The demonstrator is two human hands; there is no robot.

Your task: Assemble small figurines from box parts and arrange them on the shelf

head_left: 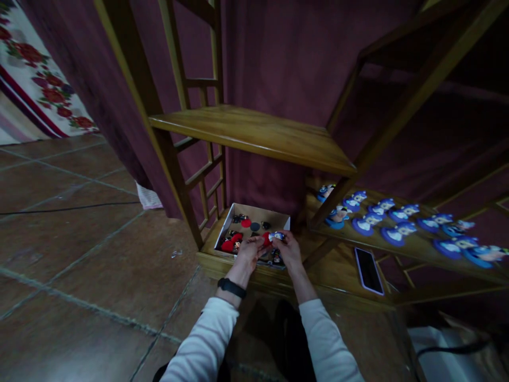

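Over a shallow white cardboard box (287,223), both hands meet around a small blue-and-white figurine (277,235) with a red round base (266,240). My left hand (250,251), a black band on its wrist, is closed at the red base. The fingers of my right hand (291,248) pinch the figurine's blue-and-white part. Whether base and figure are joined I cannot tell. Inside the box lie dark figurines (238,218), a red disc (246,223), a dark grey disc (255,226) and red-based figurines (227,245).
Box and hands are at the bottom level of a wooden shelf unit (254,132). Several blue-based figurines (366,224) stand in rows on a raised board to the right. A phone (369,270) lies below them. A purple curtain (270,69) hangs behind; a cable (71,207) crosses the tiled floor.
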